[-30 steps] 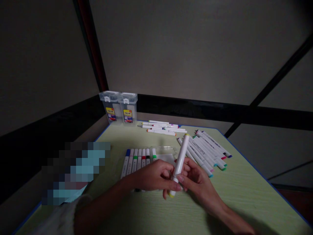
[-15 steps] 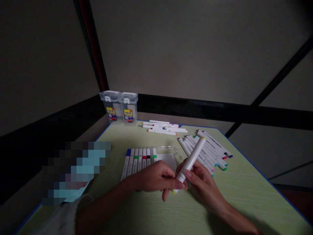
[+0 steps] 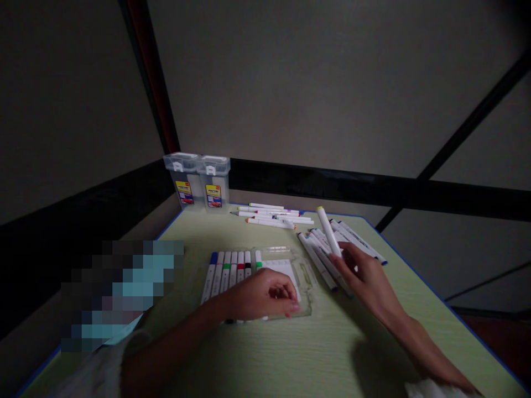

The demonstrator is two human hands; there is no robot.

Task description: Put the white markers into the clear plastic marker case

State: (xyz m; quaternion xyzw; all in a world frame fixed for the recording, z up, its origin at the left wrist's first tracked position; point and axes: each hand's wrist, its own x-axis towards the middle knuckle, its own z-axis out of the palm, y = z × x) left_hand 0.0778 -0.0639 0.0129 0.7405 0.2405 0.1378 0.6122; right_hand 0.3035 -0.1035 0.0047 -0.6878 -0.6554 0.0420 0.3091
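Note:
In my right hand (image 3: 369, 279) is a white marker (image 3: 329, 232) with a yellow end pointing up and away from me. It is held over a pile of loose white markers (image 3: 317, 262) on the right of the table. My left hand (image 3: 261, 293) hovers over a clear plastic tray (image 3: 307, 298), its fingers curled in and nothing visible in them. A row of white markers (image 3: 219, 279) with blue, green, red and black marks fills the tray's left side, partly hidden by my left hand and forearm. White lining shows in the tray's right side.
Two clear lidded boxes (image 3: 215, 182) with yellow and blue labels stand at the back left corner. More white markers (image 3: 271, 216) lie along the back of the table (image 3: 265, 359). A pixelated light-blue patch is on the left. Walls close in behind.
The yellow-ended marker has left my left fingers and moved up and right in my right hand, over the pile. My left hand has stayed over the tray and curled.

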